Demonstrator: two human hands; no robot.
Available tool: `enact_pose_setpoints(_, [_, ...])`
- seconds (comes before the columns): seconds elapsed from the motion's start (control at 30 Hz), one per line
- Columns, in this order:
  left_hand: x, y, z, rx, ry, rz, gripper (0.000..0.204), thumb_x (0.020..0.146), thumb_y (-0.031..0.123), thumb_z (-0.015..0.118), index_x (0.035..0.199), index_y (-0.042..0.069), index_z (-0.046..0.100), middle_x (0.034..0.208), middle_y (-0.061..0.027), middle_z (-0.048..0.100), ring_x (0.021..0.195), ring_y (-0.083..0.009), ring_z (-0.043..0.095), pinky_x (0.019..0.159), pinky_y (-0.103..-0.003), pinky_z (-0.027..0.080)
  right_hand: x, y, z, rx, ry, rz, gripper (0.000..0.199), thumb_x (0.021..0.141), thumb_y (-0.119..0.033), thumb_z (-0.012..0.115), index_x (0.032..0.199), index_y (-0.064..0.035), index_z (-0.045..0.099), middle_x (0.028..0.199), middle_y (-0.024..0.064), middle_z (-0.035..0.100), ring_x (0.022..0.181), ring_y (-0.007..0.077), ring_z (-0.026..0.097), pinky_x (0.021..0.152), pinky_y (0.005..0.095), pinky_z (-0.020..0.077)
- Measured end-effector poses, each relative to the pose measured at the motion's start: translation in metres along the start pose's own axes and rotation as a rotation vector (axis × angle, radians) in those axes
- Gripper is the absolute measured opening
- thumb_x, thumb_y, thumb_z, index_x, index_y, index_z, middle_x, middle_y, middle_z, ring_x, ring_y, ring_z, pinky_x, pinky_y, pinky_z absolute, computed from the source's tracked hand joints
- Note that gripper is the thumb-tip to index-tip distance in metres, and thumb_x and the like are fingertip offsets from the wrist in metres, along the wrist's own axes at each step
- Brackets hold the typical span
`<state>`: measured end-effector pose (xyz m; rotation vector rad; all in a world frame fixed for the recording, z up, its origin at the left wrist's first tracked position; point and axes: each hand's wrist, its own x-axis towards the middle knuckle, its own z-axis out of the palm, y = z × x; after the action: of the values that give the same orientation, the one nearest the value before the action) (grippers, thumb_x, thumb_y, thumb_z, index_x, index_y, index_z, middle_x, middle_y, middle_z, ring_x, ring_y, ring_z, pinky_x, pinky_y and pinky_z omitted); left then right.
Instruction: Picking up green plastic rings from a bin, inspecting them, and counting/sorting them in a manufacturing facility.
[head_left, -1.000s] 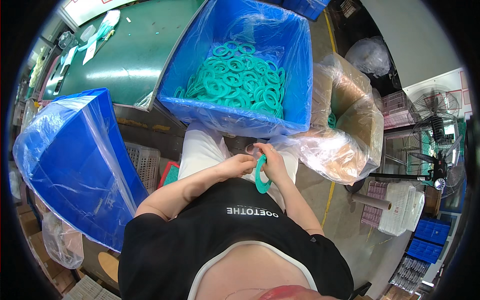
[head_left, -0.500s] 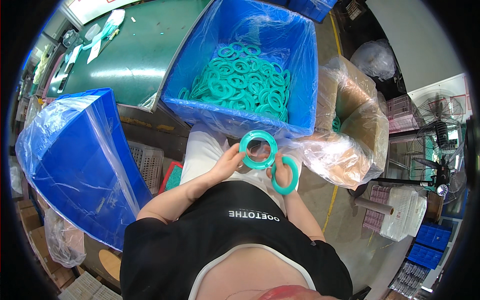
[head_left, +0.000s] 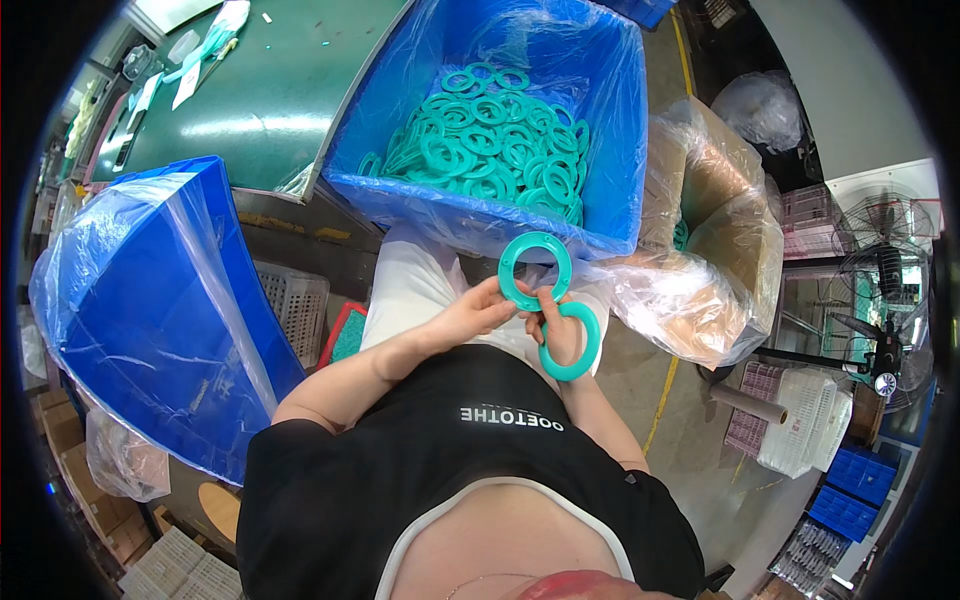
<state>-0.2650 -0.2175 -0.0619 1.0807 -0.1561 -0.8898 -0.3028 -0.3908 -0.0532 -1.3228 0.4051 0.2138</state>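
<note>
Over my lap I hold two teal plastic rings. My left hand [head_left: 478, 312] pinches the lower rim of the upper ring [head_left: 535, 271], which faces the camera. My right hand [head_left: 556, 330] grips the lower ring [head_left: 571, 342], its fingers passing through the opening. The two rings touch where my hands meet. Just beyond them stands a blue bin lined with clear plastic [head_left: 610, 150], holding several more teal rings [head_left: 490, 150].
A second blue lined bin [head_left: 150, 300] stands at my left. A cardboard box with a clear bag [head_left: 700, 250] sits at my right, teal parts showing inside. A green table [head_left: 260, 100] lies beyond. White crates [head_left: 800, 420], blue crates and a fan [head_left: 880, 300] stand at right.
One second ago my hands held the rings edge-on near my lap. They have since raised and separated the two rings, turning them face-up; since half a second ago they hardly moved.
</note>
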Motion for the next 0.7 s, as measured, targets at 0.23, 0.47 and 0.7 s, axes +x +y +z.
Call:
enact_pose_setpoints(0.23, [-0.001,0.003,-0.012,-0.109,0.093,0.078,0.027,0.099,0.03,0.043,0.111,0.008,0.054,0.067,0.0069,0.043,0.058,-0.001,0.033,0.053,-0.017,0.028,-0.001,-0.001,-0.008,0.086,-0.068,-0.027,0.035,0.095,-0.036,0.048,0.095,-0.0025,0.057,0.062,0.0013,0.049,0.051,0.0076,0.041,0.047,0.0215,0.029])
enact_pose_setpoints(0.47, [0.001,0.007,-0.021,-0.045,0.109,0.086,0.023,0.099,0.028,0.043,0.099,0.008,0.056,0.063,0.0085,0.04,0.051,-0.0014,0.031,0.047,-0.018,0.024,-0.009,-0.013,-0.005,0.024,-0.097,0.064,0.03,0.091,-0.03,0.056,0.097,-0.0013,0.056,0.066,0.0035,0.056,0.054,0.0066,0.047,0.047,0.0198,0.0312])
enact_pose_setpoints(0.7, [0.011,-0.005,-0.023,0.472,0.457,0.302,0.02,0.096,0.025,0.048,0.093,0.006,0.052,0.066,-0.0024,0.058,0.052,-0.0089,0.055,0.048,-0.023,0.045,-0.019,-0.012,0.009,-0.038,-0.181,0.026,0.024,0.089,-0.024,0.06,0.096,-0.0017,0.055,0.074,0.0088,0.064,0.054,0.0063,0.052,0.046,0.0174,0.0363])
